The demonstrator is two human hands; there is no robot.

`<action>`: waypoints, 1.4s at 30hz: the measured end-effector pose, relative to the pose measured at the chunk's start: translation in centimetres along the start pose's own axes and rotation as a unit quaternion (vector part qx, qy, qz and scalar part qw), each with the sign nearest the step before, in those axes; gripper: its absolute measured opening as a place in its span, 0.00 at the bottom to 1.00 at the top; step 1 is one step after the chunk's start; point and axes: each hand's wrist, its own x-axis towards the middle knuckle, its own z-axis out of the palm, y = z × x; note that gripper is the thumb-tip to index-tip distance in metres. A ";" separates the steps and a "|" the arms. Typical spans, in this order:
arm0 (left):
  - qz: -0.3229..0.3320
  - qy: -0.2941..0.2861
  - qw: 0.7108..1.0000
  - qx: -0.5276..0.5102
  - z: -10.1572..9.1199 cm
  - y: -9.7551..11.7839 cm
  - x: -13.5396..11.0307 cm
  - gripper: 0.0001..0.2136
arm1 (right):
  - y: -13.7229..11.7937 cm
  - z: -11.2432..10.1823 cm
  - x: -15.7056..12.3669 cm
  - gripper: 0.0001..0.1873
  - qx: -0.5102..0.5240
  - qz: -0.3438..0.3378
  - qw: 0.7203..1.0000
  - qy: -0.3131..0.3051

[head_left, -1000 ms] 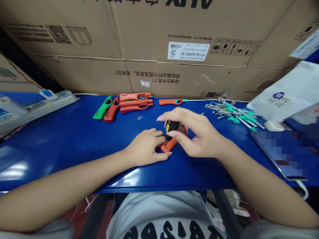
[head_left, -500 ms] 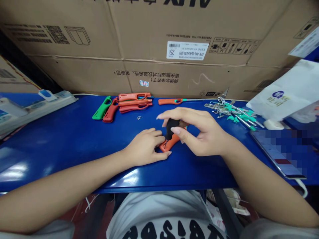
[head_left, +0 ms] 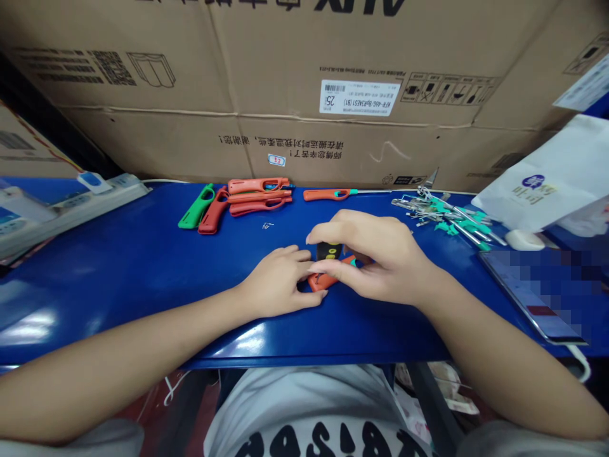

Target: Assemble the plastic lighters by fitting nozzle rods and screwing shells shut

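Orange casing [head_left: 321,281] between left hand [head_left: 277,284], right hand [head_left: 383,260].

A small assembly workshop: blue workbench [head_left: 118,266], stacked shipping cartons [head_left: 285,82], sorted plastic lighter shells [head_left: 238,200].

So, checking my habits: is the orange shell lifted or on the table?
Lying down. The orange shell rests on the blue table, left hand gripping it, right hand holding a black tool.

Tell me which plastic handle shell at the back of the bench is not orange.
The green shell, leftmost in the group; the other shells beside it are orange.
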 end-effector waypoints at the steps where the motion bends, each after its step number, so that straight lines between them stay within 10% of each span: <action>1: -0.002 -0.001 1.000 0.001 0.0 0.0 0.0 0.11 | 0.0 0.1 -0.1 0.11 -0.006 0.002 1.000 0.000; 8: 0.009 -0.039 0.999 0.020 -0.6 -0.2 -0.1 0.14 | 0.3 0.3 -0.4 0.24 0.076 0.138 0.982 0.101; 13: 0.028 -0.052 0.995 0.080 -1.7 -0.8 -0.2 0.15 | 2.3 -1.9 0.2 0.08 0.213 0.213 0.918 0.258; 16: 0.027 -0.052 0.992 0.112 -2.3 -1.5 -0.2 0.13 | 4.0 -3.2 -0.1 0.09 0.259 0.244 0.919 0.170; 21: 0.012 -0.064 0.991 0.118 -3.0 -2.2 0.0 0.13 | 5.9 -3.2 -1.7 0.07 -0.002 0.258 0.934 -0.249; 26: 0.002 -0.063 0.993 0.100 -3.3 -2.3 0.1 0.12 | 5.5 -1.4 -2.1 0.21 -0.015 0.246 0.903 -0.351; 33: -0.015 -0.064 0.996 0.067 -3.3 -2.9 0.0 0.14 | 4.7 -0.1 -1.7 0.16 -0.086 0.243 0.882 -0.394; 42: -0.065 -0.018 0.988 0.137 -5.8 -4.8 0.1 0.18 | 8.4 0.3 -2.5 0.17 -0.187 0.303 0.891 -0.282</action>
